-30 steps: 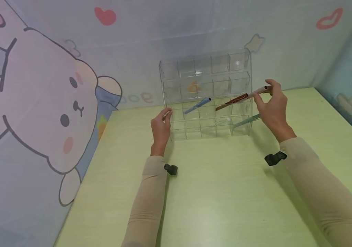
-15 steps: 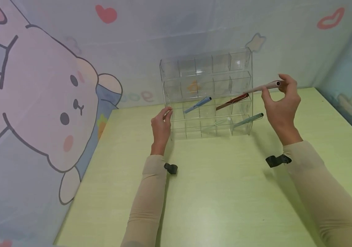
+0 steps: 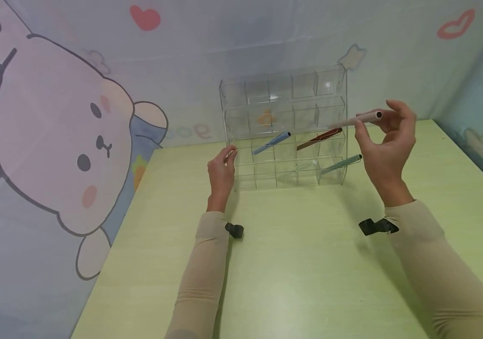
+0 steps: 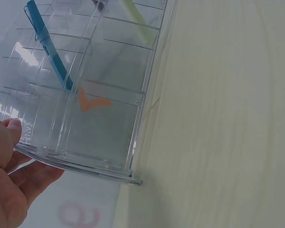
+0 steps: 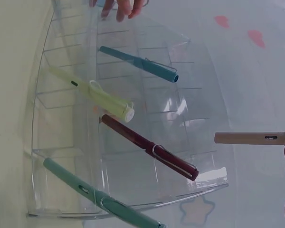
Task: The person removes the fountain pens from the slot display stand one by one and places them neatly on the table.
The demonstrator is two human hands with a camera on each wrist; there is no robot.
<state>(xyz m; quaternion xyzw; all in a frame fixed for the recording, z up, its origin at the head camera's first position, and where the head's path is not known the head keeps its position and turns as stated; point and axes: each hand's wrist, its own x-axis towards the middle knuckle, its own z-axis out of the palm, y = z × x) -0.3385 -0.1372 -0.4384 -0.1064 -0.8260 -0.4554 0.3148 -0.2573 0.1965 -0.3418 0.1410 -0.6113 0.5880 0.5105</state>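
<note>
A clear acrylic pen rack (image 3: 284,104) with tiers of compartments stands at the back of the table. My left hand (image 3: 221,172) grips its left side edge; in the left wrist view the thumb lies on one face and fingers go behind. To the right of the rack, my right hand (image 3: 387,141) pinches a pale pink pen (image 3: 360,119) between thumb and fingers, its tip end pointing left toward the rack. Leaning in compartments are a blue pen (image 3: 272,143), a dark red pen (image 3: 319,139), a green pen (image 3: 342,164) and a pale yellow pen (image 5: 97,95).
The light yellow-green table (image 3: 284,263) extends in front of the rack. A printed cloth (image 3: 182,61) hangs behind and at the sides. Small black cameras (image 3: 235,230) are on both wrists.
My right hand has moved right and slightly up with the pale pink pen, away from the dark red pen, then the pen shifted slightly back left. My left hand stays on the rack.
</note>
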